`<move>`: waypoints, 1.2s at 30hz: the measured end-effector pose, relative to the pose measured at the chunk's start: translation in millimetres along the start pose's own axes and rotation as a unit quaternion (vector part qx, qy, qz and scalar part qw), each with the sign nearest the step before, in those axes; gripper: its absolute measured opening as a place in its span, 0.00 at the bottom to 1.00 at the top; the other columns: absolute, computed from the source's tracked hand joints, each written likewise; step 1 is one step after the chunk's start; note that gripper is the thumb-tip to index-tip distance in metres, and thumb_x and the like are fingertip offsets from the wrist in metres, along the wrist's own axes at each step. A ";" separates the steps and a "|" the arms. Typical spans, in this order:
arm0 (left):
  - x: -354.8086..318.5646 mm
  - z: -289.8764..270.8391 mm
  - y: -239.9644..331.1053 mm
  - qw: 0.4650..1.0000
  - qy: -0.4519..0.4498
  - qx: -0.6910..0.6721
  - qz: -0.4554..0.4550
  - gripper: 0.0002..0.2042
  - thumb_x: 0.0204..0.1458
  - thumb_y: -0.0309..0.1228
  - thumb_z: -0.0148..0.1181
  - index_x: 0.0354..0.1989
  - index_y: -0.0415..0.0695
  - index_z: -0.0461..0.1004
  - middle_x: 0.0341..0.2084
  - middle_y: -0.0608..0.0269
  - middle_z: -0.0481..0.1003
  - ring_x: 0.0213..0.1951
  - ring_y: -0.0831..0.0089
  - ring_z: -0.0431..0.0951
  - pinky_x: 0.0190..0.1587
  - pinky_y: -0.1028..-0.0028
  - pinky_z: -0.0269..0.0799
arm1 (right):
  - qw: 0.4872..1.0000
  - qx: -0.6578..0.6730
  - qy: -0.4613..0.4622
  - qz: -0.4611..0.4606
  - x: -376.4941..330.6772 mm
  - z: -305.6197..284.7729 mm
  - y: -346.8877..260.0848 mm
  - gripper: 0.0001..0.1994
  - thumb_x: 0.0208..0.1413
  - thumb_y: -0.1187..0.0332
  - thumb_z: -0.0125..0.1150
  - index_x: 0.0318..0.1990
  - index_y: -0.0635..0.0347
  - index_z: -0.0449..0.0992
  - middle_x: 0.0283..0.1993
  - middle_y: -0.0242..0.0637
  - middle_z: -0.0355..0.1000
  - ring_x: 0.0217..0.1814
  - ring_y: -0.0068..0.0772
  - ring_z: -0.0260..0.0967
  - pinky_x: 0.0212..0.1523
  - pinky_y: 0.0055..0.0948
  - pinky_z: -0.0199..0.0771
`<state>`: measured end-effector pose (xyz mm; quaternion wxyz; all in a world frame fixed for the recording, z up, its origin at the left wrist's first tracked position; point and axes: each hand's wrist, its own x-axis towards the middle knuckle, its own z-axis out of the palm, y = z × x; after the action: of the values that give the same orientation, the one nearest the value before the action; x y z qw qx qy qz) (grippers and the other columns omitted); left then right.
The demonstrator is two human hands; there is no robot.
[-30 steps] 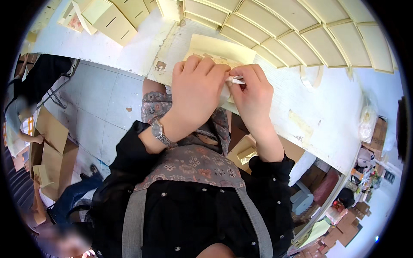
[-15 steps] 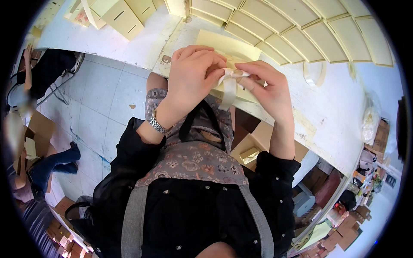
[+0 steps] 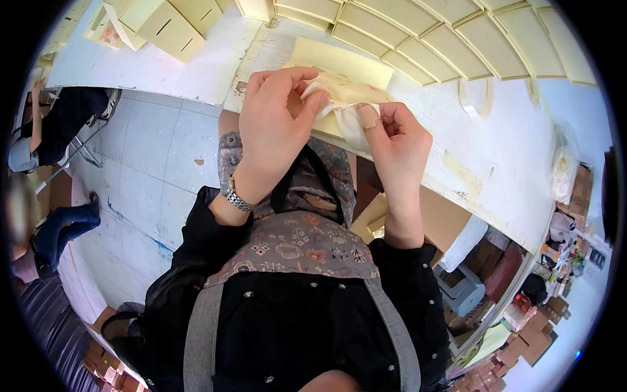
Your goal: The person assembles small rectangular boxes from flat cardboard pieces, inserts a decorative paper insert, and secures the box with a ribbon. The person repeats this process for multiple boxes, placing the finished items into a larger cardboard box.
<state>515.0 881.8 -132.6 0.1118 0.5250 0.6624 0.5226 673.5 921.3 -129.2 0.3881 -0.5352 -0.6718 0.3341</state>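
Over the near edge of the white worktable, both my hands pinch a white ribbon, pulled wide between them. My left hand has its thumb and forefinger pressed on the ribbon's left part; the other fingers are curled. Lower and to the right, my right hand grips the ribbon's right part, thumb against curled fingers. Whether the ribbon forms a knot or loops is hard to make out. Just beyond and beneath the hands lies a pale yellow box or board, partly covered by hands and ribbon.
Rows of cream boxes line the far side of the worktable. Slotted boxes stand at the far left. A strip of ribbon lies at right, near a plastic bag. Two other people sit at left.
The ribbon, bunched like a small bow between my fingertips before, is now spread wider. My right hand has moved slightly left and down; my left hand has shifted left.
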 end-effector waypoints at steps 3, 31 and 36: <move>-9.5 6.6 -7.3 1.000 0.020 -0.015 0.018 0.07 0.45 0.22 0.63 0.33 0.43 0.74 0.23 0.65 0.71 0.32 0.66 0.70 0.36 0.70 0.66 | 0.998 -0.038 0.036 -0.029 -2.9 2.3 -1.6 0.10 0.48 0.69 0.67 0.23 0.62 0.73 0.15 0.32 0.67 0.15 0.19 0.62 0.18 0.20 0.62; 62.5 0.7 -50.7 0.926 -0.286 -0.220 -0.110 0.18 0.55 0.28 0.55 0.54 0.39 0.65 0.57 0.55 0.64 0.59 0.63 0.63 0.59 0.67 0.60 | 0.956 0.243 -0.085 0.142 12.8 -9.0 62.0 0.38 0.57 0.59 0.53 0.68 0.71 0.43 0.68 0.52 0.52 0.67 0.42 0.56 0.61 0.35 0.60; 12.5 -1.6 -65.4 0.923 -0.250 -0.291 0.038 0.23 0.54 0.28 0.57 0.57 0.41 0.59 0.64 0.48 0.54 0.65 0.62 0.55 0.64 0.66 0.53 | 0.896 0.441 0.016 0.052 -1.2 -0.6 58.0 0.40 0.59 0.48 0.51 0.67 0.71 0.45 0.68 0.50 0.50 0.69 0.40 0.52 0.67 0.37 0.52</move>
<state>470.8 897.4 -179.9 0.4016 0.6078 0.4115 0.5477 700.9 932.0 -179.3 0.5769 -0.3487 -0.4202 0.6076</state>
